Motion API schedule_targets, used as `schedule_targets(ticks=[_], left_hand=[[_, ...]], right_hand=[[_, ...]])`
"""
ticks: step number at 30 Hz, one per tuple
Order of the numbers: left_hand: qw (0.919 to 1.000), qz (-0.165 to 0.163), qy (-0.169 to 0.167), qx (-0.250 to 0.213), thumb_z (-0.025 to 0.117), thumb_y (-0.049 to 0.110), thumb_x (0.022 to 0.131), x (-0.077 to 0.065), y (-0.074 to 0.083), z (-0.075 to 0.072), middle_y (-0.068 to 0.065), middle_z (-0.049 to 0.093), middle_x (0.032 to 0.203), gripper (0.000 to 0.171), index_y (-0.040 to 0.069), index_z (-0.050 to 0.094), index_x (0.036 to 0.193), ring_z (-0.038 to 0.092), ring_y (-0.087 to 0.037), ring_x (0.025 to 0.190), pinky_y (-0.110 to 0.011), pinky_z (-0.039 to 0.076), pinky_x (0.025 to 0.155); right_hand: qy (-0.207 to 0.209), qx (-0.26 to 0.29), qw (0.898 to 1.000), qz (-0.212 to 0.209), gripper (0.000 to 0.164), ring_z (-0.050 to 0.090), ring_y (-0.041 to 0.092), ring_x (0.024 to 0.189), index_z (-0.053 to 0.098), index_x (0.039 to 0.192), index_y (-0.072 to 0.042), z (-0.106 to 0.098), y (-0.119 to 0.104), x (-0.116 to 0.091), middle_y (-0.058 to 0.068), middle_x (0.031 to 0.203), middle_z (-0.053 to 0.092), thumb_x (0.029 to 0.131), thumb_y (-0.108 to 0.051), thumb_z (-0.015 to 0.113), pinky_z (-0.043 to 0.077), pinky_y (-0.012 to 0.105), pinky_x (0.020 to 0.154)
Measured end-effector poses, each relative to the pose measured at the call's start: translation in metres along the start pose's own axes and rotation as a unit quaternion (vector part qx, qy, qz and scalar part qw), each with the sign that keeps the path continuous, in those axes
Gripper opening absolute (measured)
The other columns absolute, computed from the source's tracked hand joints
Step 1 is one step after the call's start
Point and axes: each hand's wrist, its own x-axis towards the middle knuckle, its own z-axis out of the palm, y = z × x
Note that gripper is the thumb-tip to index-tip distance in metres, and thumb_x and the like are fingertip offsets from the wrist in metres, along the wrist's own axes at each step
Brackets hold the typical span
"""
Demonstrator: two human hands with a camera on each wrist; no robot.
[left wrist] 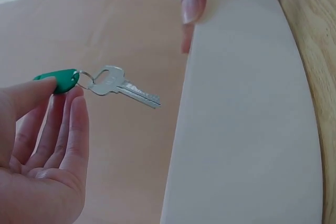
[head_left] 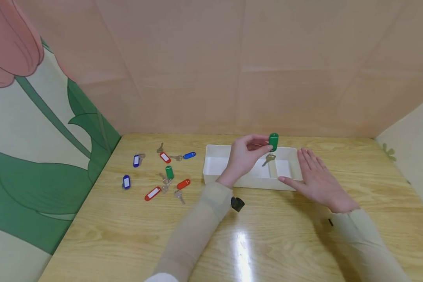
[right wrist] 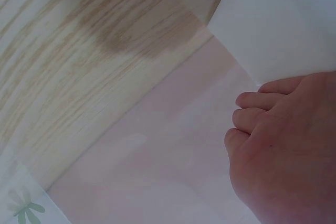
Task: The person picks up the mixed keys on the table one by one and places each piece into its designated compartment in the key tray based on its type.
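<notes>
A green key tag [head_left: 273, 141] is pinched between the thumb and fingers of my left hand [head_left: 241, 158], above the white divided box [head_left: 257, 182]. From its ring dangles a silver key [head_left: 269, 159], apart from the box; the left wrist view shows the key [left wrist: 110, 81] and tag [left wrist: 64, 80] close up. My right hand [head_left: 319, 180] rests against the right end of the box with fingers straight and the thumb at the front rim. In the right wrist view, the hand [right wrist: 289, 135] lies along the box's white wall [right wrist: 278, 24].
Left of the box, several tagged keys lie scattered on the wooden table [head_left: 127, 235], among them a green tag [head_left: 169, 172], a red tag [head_left: 152, 193] and a blue tag [head_left: 189, 155]. A pale divider [head_left: 273, 170] crosses the box. Behind the table hangs a pinkish cloth [head_left: 183, 78].
</notes>
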Motion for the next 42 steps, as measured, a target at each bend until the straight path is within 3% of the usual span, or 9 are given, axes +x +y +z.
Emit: schedule_targets(ticks=[8,24,34,37,42], left_hand=[[0.9999,-0.008,0.003,-0.009,0.081,0.007,0.089,0.004,-0.007,0.011,-0.004,0.074,0.095,0.021,0.003,0.075,0.109,0.069,-0.008,0.08,-0.022,0.057,0.078],[0.999,-0.043,-0.003,-0.007,0.081,0.01,0.089,0.016,-0.002,0.037,0.003,0.074,0.094,0.022,0.006,0.075,0.11,0.067,-0.002,0.079,-0.018,0.056,0.076],[0.9992,-0.039,-0.011,0.002,0.08,0.011,0.09,0.02,-0.006,0.047,0.006,0.075,0.094,0.02,0.007,0.075,0.109,0.067,0.0,0.08,-0.017,0.056,0.075],[0.9985,-0.054,-0.012,0.004,0.08,0.01,0.09,0.02,-0.007,0.049,0.003,0.075,0.096,0.022,0.008,0.075,0.111,0.068,-0.001,0.081,-0.017,0.056,0.075],[0.9933,-0.109,-0.022,0.032,0.081,0.021,0.09,0.02,-0.008,0.048,0.003,0.07,0.123,0.047,0.014,0.066,0.134,0.067,-0.006,0.103,-0.018,0.055,0.083]], right_hand=[[0.01,0.002,1.0,-0.008,0.11,-0.011,0.039,0.152,-0.005,0.159,0.003,0.003,0.003,0.001,0.025,0.166,-0.007,0.097,-0.069,0.05,-0.008,0.054,0.12],[0.005,-0.003,1.0,-0.003,0.11,-0.012,0.038,0.151,-0.005,0.159,0.003,0.002,0.003,0.001,0.022,0.166,-0.01,0.097,-0.07,0.049,-0.008,0.054,0.12],[0.011,-0.002,1.0,-0.009,0.109,-0.012,0.038,0.152,-0.007,0.159,0.002,0.001,0.002,0.001,0.022,0.166,-0.01,0.097,-0.069,0.049,-0.007,0.053,0.121],[0.015,0.0,1.0,-0.012,0.109,-0.012,0.037,0.152,-0.006,0.159,0.002,0.001,0.003,0.001,0.023,0.166,-0.009,0.098,-0.068,0.05,-0.007,0.053,0.121],[0.014,-0.004,1.0,-0.015,0.109,-0.01,0.039,0.152,-0.004,0.159,0.004,0.002,0.004,0.001,0.024,0.166,-0.009,0.097,-0.068,0.05,-0.008,0.053,0.121]])
